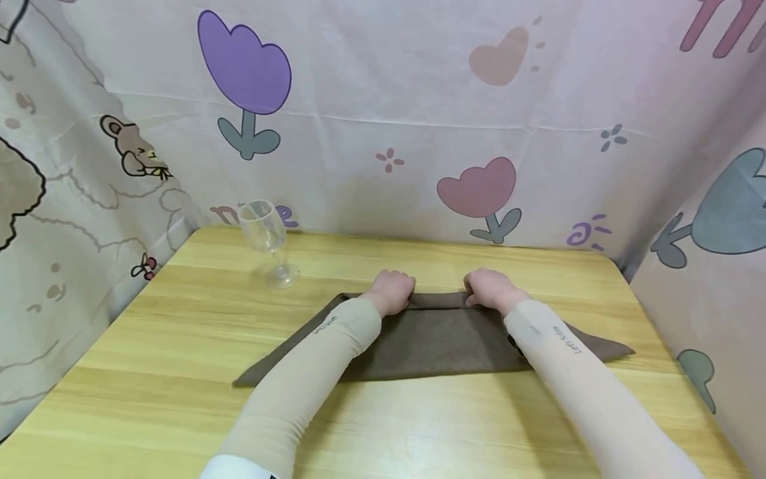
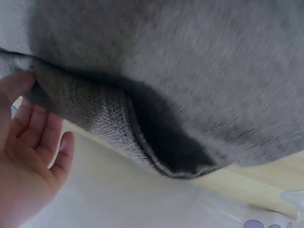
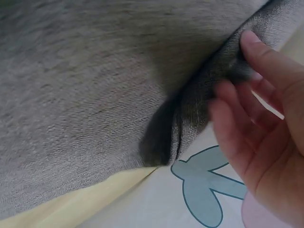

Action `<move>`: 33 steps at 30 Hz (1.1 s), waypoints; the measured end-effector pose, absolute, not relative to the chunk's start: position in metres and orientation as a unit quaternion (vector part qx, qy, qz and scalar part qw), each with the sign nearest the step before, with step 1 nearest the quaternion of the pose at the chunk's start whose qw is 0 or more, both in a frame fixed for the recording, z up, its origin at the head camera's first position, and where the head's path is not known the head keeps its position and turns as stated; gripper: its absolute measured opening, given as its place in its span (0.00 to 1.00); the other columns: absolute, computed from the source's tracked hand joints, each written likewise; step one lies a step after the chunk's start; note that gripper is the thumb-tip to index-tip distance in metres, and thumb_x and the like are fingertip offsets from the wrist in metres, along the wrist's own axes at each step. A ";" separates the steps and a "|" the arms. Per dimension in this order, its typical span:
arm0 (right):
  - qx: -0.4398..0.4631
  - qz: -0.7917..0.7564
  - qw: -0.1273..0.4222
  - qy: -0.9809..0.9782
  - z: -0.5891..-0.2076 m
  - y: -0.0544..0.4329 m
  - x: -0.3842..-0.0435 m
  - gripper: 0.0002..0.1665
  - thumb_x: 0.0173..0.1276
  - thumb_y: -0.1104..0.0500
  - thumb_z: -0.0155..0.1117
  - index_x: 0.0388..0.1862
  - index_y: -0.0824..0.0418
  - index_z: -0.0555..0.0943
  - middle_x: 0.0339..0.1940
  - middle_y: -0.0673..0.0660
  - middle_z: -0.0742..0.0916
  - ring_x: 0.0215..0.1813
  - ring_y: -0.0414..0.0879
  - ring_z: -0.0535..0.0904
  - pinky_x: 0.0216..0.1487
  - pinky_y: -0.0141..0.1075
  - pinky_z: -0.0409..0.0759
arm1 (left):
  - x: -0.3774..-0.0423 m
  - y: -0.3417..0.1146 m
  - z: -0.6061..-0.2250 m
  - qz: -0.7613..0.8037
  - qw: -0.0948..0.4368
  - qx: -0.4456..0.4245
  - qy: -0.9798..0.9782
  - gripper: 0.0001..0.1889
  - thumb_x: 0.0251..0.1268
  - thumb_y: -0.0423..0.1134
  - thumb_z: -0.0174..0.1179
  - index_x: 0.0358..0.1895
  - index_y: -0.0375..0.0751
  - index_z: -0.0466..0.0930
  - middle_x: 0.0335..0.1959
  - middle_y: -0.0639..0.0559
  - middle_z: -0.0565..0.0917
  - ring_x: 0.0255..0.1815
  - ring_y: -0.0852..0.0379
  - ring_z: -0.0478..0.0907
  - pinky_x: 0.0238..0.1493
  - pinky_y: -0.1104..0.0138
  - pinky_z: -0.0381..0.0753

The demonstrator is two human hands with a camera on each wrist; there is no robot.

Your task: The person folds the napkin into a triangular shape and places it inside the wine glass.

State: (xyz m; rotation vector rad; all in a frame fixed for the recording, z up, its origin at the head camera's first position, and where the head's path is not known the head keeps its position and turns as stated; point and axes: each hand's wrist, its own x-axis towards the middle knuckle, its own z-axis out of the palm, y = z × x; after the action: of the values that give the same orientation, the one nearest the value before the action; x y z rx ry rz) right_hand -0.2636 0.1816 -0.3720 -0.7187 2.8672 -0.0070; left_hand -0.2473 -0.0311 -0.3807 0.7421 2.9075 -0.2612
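A brown-grey cloth napkin (image 1: 443, 346) lies on the table, a long shape with pointed ends at left and right. Along its far side runs a narrow folded strip (image 1: 439, 301). My left hand (image 1: 391, 293) pinches this strip left of its middle; in the left wrist view the thumb (image 2: 19, 83) lies on top and the fingers (image 2: 42, 126) curl beneath. On the right, my right hand (image 1: 492, 290) pinches the same strip, its thumb (image 3: 254, 45) pressing the upper face. Both wrist views show the strip's outer end gaping in a dark fold. My forearms cover parts of the cloth.
A clear stemmed glass (image 1: 263, 229) stands at the back left of the wooden table (image 1: 149, 346), beyond the cloth's left point. A printed curtain (image 1: 371, 86) hangs close behind the table's far edge and along both sides.
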 end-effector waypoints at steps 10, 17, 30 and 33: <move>-0.288 0.091 -0.022 0.953 -0.394 0.177 -0.258 0.05 0.61 0.69 0.58 0.29 0.61 0.78 0.28 0.60 0.82 0.31 0.54 0.80 0.30 0.46 0.79 | -0.247 -0.030 -0.397 -0.128 0.002 0.275 0.953 0.10 0.67 0.31 0.53 0.50 0.43 0.71 0.46 0.50 0.79 0.47 0.53 0.76 0.48 0.63 0.77; -0.258 0.086 0.060 0.961 -0.384 0.172 -0.253 0.05 0.62 0.69 0.55 0.37 0.64 0.77 0.33 0.62 0.83 0.36 0.54 0.81 0.33 0.46 0.79 | -0.246 -0.034 -0.392 -0.074 0.052 0.284 0.955 0.15 0.64 0.34 0.57 0.53 0.41 0.70 0.48 0.48 0.77 0.51 0.51 0.75 0.52 0.62 0.76; -0.231 0.037 0.127 0.964 -0.383 0.137 -0.219 0.40 0.69 0.49 0.55 0.71 0.71 0.56 0.69 0.72 0.65 0.67 0.68 0.63 0.61 0.54 0.69 | -0.229 -0.036 -0.392 -0.077 0.086 0.274 0.955 0.26 0.70 0.47 0.46 0.65 0.37 0.59 0.59 0.42 0.66 0.57 0.49 0.68 0.58 0.63 0.72; -0.216 0.003 0.163 0.963 -0.387 0.138 -0.215 0.47 0.71 0.41 0.48 0.73 0.70 0.47 0.73 0.73 0.53 0.72 0.69 0.51 0.70 0.53 0.57 | -0.224 -0.039 -0.394 -0.097 0.084 0.284 0.950 0.29 0.71 0.47 0.43 0.69 0.34 0.55 0.64 0.40 0.62 0.63 0.48 0.63 0.65 0.63 0.65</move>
State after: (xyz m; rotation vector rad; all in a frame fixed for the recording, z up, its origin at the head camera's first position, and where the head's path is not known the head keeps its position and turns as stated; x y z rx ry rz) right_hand -0.2149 0.1381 -0.3871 -0.6148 2.7459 0.0081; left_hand -0.2240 -0.0392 -0.3945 0.8473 2.8365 -0.2880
